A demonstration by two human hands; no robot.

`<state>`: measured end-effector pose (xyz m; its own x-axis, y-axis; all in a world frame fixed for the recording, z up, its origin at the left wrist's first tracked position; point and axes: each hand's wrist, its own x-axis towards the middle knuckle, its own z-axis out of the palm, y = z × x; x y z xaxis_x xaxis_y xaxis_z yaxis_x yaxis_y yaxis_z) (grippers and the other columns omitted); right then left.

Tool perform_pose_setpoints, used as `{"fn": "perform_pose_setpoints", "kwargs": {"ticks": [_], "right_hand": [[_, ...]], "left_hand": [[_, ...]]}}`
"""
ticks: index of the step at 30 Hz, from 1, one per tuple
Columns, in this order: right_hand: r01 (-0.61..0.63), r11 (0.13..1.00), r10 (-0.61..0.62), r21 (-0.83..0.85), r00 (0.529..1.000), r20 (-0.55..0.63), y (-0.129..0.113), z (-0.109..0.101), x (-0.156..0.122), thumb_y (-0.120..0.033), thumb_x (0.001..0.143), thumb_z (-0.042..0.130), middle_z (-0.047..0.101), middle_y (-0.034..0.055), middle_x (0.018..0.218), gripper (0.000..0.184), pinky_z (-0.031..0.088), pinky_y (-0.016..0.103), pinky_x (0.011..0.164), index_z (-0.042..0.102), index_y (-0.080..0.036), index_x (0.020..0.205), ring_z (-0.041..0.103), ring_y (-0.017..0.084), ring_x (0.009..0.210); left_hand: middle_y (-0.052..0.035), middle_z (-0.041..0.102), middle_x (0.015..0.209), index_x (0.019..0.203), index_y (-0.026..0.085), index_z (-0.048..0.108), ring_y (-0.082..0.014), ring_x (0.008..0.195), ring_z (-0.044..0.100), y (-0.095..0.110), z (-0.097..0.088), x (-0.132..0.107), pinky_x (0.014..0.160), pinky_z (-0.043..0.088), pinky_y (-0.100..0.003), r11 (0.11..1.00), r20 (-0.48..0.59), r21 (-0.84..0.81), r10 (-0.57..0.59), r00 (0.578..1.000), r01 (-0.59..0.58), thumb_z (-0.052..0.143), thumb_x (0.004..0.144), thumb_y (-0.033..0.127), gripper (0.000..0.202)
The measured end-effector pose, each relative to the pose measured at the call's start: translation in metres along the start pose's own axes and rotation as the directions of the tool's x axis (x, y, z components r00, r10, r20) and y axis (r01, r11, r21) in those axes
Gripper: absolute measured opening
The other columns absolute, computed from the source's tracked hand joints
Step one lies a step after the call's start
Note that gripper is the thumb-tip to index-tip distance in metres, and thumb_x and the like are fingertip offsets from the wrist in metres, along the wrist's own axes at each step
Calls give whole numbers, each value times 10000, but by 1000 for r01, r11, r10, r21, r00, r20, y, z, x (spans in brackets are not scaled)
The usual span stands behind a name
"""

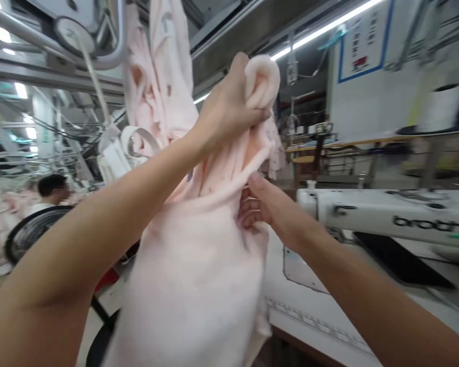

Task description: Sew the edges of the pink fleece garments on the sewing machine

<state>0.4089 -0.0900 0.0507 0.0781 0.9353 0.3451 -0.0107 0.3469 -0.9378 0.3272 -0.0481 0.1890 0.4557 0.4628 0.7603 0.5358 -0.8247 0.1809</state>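
Left hand [225, 109] raised, fingers clenched; right hand [270, 209] lower, fingers curled, thumb out

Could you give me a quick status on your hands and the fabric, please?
Left hand shut on pink garment, held high. Right hand pinching its fold lower down. Sewing machine apart, at right.

A sewing machine [390, 216] is blocking the right of the counter [313, 311]; a raised pink garment [199, 275] is filling the centre, leaving bare counter lying open between them.
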Motion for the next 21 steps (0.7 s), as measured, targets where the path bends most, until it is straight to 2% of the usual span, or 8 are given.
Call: {"fn": "perform_pose_setpoints", "kwargs": {"ticks": [4,7,10,13,15,16,18,21], "right_hand": [[-54,998,46,-45,986,-159,18,-26,5,-346,752,626,573,-10,662,213,483,258,504,543,-208,892,566,166,603],[-92,981,123,172,977,-175,43,-53,-26,-259,725,636,635,-2,788,229,508,289,647,544,-217,930,607,180,714],[-293,869,307,398,951,29,67,-75,-67,-357,743,665,660,43,855,312,498,314,727,559,-191,984,632,199,764],[-451,822,423,348,893,156,97,-82,-101,-446,750,652,645,33,772,324,480,310,724,575,-173,908,625,195,734],[-431,892,435,140,900,-3,119,-78,-115,-495,756,612,592,3,678,324,459,279,643,550,-177,750,582,179,664],[-399,917,395,-13,910,-124,129,-75,-120,-514,767,581,562,-4,652,346,441,267,607,520,-183,685,555,176,648],[-343,903,260,-258,915,-307,145,-66,-126,-524,801,510,526,-7,649,372,417,259,585,477,-195,630,522,179,654],[-314,915,203,-252,901,-385,152,-55,-128,-514,852,433,526,-7,677,360,424,254,601,489,-203,678,527,186,681]], "left_hand": [[23,618,906,992,161,516,-228,918,631,-1,29,-17,758,451,-362,979,27,-76,192,981,-189,474,789,296,247],[18,632,883,926,206,538,-193,840,628,-30,40,-47,737,468,-318,988,75,-101,129,989,-121,466,782,187,162],[12,650,814,1005,245,510,-195,694,619,-71,66,-104,611,468,-292,990,287,-78,-92,954,119,477,785,280,225],[-48,669,932,1090,257,520,-241,868,627,-104,112,-179,755,466,-339,985,717,57,-154,679,164,452,760,177,346],[-100,649,992,1112,222,541,-281,880,625,-111,136,-218,752,466,-377,982,884,161,-186,429,96,482,728,158,394],[-123,620,1068,1160,206,526,-299,934,608,-111,142,-230,786,459,-407,975,887,206,-220,405,78,483,712,135,456],[-127,516,1261,1266,221,453,-308,1111,519,-102,144,-235,909,412,-441,984,899,128,-166,406,120,522,707,161,567],[-37,345,1429,1361,322,302,-231,1290,338,-76,140,-214,1052,304,-389,935,838,-194,2,545,296,505,796,346,601]]}}
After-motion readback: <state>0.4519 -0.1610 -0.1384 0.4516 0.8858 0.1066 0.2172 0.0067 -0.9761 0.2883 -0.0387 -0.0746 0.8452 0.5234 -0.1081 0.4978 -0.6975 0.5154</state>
